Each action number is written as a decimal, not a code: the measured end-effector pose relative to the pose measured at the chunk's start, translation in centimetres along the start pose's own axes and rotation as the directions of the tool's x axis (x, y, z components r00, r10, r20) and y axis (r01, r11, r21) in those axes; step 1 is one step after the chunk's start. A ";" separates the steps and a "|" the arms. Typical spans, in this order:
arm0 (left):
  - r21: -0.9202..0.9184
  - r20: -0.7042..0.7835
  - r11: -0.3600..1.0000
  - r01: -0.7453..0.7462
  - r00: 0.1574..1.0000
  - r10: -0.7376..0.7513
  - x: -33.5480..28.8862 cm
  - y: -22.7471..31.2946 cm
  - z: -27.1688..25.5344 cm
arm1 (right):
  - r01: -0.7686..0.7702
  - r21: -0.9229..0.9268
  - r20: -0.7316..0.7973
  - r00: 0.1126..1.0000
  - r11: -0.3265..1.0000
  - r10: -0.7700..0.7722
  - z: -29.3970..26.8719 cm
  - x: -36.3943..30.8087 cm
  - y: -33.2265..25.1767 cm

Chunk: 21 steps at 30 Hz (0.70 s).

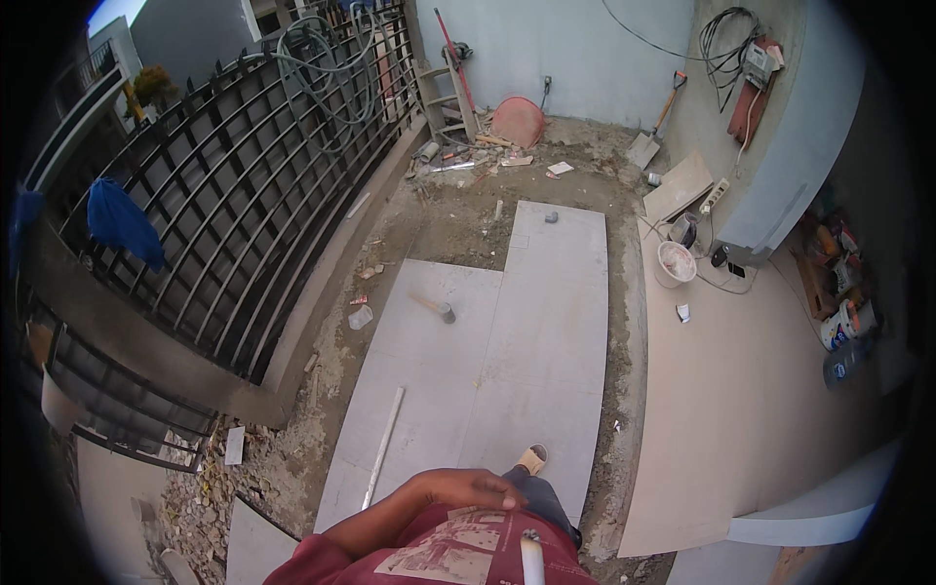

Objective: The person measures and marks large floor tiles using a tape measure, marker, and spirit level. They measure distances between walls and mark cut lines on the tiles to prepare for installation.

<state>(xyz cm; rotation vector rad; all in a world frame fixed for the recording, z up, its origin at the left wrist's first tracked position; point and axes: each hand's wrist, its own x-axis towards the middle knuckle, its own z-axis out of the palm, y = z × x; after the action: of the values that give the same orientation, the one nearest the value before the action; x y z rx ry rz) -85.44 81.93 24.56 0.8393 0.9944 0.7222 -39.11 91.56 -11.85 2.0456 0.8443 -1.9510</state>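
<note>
My left hand (pixel 473 487) is held across the front of my red shirt, with its fingers curled and pressed together. Whatever lies under the fingers is hidden. My right hand is out of view. At the lower edge, close up, a burning cigarette (pixel 532 561) shows its ash end; what holds it cannot be seen. Beyond my foot spread large grey floor tiles (pixel 536 361). On them lie a long pale metal bar (pixel 384 444), left of my hand, and a mallet (pixel 436 308) with a wooden handle farther off. A small grey object (pixel 552 217) rests near the far end.
A black metal fence (pixel 234 214) with a hose (pixel 327 78) runs along the left. At the back lean a shovel (pixel 658 122) and a wooden ladder (pixel 444 97). To the right, a white bucket (pixel 675 265), power strip (pixel 715 195) and cables stand beside beige flooring (pixel 721 419).
</note>
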 end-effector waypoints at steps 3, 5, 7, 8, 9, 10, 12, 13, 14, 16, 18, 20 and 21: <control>-0.112 0.074 0.906 -0.408 0.906 0.417 0.3 9.8 -2.5 | 0.132 -0.037 -0.042 0.990 0.991 -0.134 -2.1 3.5 -14.2; -0.224 0.149 0.752 -0.620 0.741 0.655 0.4 15.0 -4.4 | 0.278 -0.119 -0.088 0.953 0.953 -0.289 -0.1 0.6 -28.6; -0.197 0.180 0.625 -0.755 0.599 0.781 0.3 19.8 -5.6 | 0.460 -0.160 -0.024 0.883 0.873 -0.470 2.8 -2.6 -41.8; -0.205 0.218 0.543 -0.814 0.503 0.836 0.7 22.0 -7.0 | 0.542 -0.145 -0.031 0.834 0.828 -0.551 2.5 -2.4 -46.9; -0.169 0.265 0.506 -0.845 0.456 0.850 0.6 24.6 -8.3 | 0.593 -0.123 -0.009 0.801 0.796 -0.598 3.4 -2.8 -51.6; -0.152 0.322 0.461 -0.874 0.397 0.859 0.7 27.0 -10.3 | 0.641 -0.100 -0.008 0.765 0.761 -0.644 3.5 -3.0 -55.5; -0.155 0.348 0.356 -0.922 0.286 0.893 3.2 29.8 -14.5 | 0.699 -0.080 -0.031 0.711 0.711 -0.702 2.6 -3.2 -60.5; -0.138 0.318 0.360 -0.923 0.303 0.899 3.3 31.6 -14.9 | 0.732 -0.055 0.027 0.681 0.679 -0.732 4.8 -2.9 -62.8; -0.124 0.288 0.363 -0.924 0.316 0.904 3.5 33.2 -15.5 | 0.727 -0.083 0.064 0.686 0.681 -0.725 6.7 -1.9 -64.1; -0.089 0.236 0.412 -0.907 0.383 0.893 3.2 35.8 -17.2 | 0.683 -0.074 0.190 0.725 0.727 -0.662 10.0 1.6 -64.4; -0.300 0.188 0.403 -0.865 0.360 0.914 6.6 36.9 -23.8 | 0.447 -0.164 -0.032 0.889 0.880 -0.457 5.1 3.6 -61.4; -0.259 0.133 0.458 -0.850 0.438 0.889 6.6 39.3 -24.7 | 0.190 -0.237 0.031 0.982 0.953 -0.188 6.5 6.2 -57.8; -0.325 0.209 0.469 -0.821 0.421 0.883 9.0 38.3 -28.6 | 0.209 -0.462 0.027 0.975 0.862 -0.222 2.9 5.7 -55.8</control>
<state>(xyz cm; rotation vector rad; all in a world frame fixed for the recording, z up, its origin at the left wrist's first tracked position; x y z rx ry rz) -113.63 115.80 45.21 1.2827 0.0627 1.4617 -70.72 137.38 -4.06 1.7538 1.4414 -1.6069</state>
